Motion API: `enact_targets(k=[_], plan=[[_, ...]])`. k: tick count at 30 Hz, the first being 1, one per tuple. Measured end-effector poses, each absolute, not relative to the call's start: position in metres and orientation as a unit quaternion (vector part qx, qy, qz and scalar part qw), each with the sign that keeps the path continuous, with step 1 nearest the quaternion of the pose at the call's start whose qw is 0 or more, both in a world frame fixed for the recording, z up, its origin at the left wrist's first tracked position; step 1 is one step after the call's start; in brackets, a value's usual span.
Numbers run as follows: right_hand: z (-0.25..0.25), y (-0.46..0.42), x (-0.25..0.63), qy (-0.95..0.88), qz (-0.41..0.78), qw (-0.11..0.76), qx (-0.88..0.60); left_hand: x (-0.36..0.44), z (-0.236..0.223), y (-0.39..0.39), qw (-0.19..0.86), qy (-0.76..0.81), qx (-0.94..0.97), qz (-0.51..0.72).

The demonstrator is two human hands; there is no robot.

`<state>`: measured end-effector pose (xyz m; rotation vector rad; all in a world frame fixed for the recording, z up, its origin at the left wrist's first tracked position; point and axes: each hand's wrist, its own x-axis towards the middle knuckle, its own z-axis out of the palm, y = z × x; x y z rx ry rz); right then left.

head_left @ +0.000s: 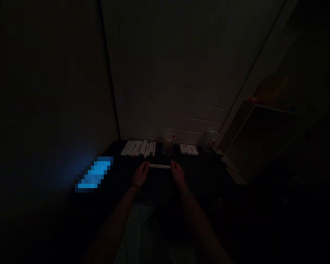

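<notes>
My left hand (140,174) and my right hand (177,173) hold a white marker (159,166) level between them, one at each end. The room is dim, so the fingers show poorly. Beyond the hands, a row of several white markers (139,148) lies side by side on a dark table (121,161).
A transparent jar (168,143) with a colourful label, a flat printed packet (189,149) and a second transparent jar (209,141) stand along the table's far edge. A blurred blue glowing patch (95,174) lies at the left. A door (165,73) stands behind.
</notes>
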<state>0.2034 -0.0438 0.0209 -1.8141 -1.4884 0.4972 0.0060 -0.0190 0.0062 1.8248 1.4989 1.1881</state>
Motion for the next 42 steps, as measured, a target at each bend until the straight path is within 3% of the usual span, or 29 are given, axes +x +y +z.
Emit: enact_targets(k=[10, 42], plan=[[0.0229, -0.0443, 0.2035, -0.611, 0.200, 0.310, -0.701, 0.0027, 0.0035, -0.0151, 0.256, 0.555, 0.622, 0.489], [0.0231, -0.0450, 0.2037, -0.613, 0.169, 0.295, -0.713, 0.0032, 0.0056, -0.0177, 0.243, 0.549, 0.663, 0.447]])
